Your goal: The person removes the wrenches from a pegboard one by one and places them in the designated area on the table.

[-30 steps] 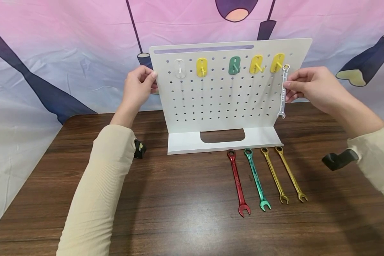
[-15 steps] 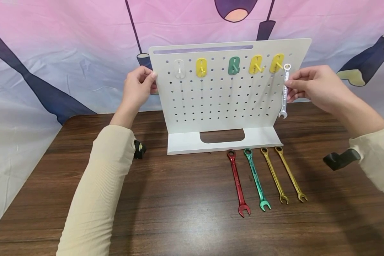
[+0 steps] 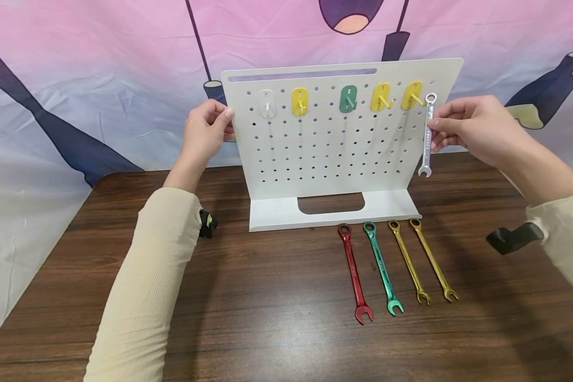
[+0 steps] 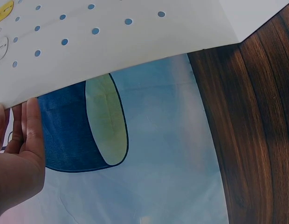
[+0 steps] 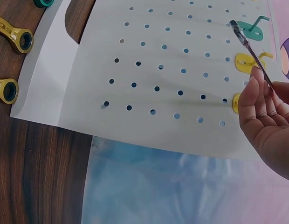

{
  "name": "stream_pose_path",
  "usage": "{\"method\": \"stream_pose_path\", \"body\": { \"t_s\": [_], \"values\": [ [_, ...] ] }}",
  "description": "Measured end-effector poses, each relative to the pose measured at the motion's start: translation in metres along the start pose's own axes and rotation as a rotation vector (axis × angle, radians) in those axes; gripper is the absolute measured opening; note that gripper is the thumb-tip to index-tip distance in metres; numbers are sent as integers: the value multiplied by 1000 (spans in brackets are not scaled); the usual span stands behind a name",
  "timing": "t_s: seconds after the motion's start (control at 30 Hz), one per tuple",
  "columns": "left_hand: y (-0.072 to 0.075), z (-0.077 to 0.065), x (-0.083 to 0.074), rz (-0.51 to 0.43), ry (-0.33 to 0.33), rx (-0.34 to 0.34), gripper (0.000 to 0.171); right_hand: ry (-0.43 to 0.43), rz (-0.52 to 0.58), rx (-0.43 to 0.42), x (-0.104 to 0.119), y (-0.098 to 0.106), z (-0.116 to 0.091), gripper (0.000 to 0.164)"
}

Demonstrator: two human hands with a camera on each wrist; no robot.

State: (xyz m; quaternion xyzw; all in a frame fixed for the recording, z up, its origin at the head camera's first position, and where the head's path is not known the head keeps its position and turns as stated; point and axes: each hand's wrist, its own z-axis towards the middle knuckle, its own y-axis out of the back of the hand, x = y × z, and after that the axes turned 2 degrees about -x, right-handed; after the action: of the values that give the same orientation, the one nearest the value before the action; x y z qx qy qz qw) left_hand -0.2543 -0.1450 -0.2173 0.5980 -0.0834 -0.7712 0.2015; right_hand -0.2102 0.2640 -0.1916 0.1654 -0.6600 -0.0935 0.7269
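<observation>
My left hand pinches the left edge of a white pegboard, thumb in front and fingers behind, as the left wrist view also shows. With thumb and fingers my right hand grips a silver combination wrench by its shank, ring end up and open end down. That ring end sits just right of the tip of the rightmost yellow hook. Along the board's top row are also a white hook, a yellow hook, a green hook and another yellow hook.
Before the board's base lie a red wrench, a green wrench and two gold wrenches, the left gold wrench beside the right gold wrench. Patterned cloth hangs behind the wooden table.
My right hand has moved slightly right and up with the silver wrench, its ring end shifting right from the rightmost hook's tip. The left hand stays on the board's edge.
</observation>
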Motion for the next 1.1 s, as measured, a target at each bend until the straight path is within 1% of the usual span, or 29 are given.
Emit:
{"method": "stream_pose_path", "body": {
  "t_s": [0.07,0.3,0.37,0.57,0.73,0.87,1.0,1.1],
  "values": [
    [0,0,0,-3,1,1,17,7,-20,0,-1,1,-1,12],
    [-1,1,0,-11,-1,0,17,-6,-152,-15,-6,3,-6,15],
    [-1,1,0,-11,-2,-1,17,-6,-167,-9,-9,4,-8,14],
    [-1,1,1,-4,-1,-1,17,4,-185,30,-23,7,-15,14],
    [0,1,1,-5,-2,-3,16,-30,-237,61,-40,8,-22,18],
    [0,1,2,-2,-4,-2,17,-50,-239,96,-56,11,-28,14],
    [0,1,2,14,-4,-3,18,-76,-205,155,-73,13,-33,10],
    [0,1,2,16,-2,-1,18,-112,-177,200,-86,15,-37,9]
  ]
}}
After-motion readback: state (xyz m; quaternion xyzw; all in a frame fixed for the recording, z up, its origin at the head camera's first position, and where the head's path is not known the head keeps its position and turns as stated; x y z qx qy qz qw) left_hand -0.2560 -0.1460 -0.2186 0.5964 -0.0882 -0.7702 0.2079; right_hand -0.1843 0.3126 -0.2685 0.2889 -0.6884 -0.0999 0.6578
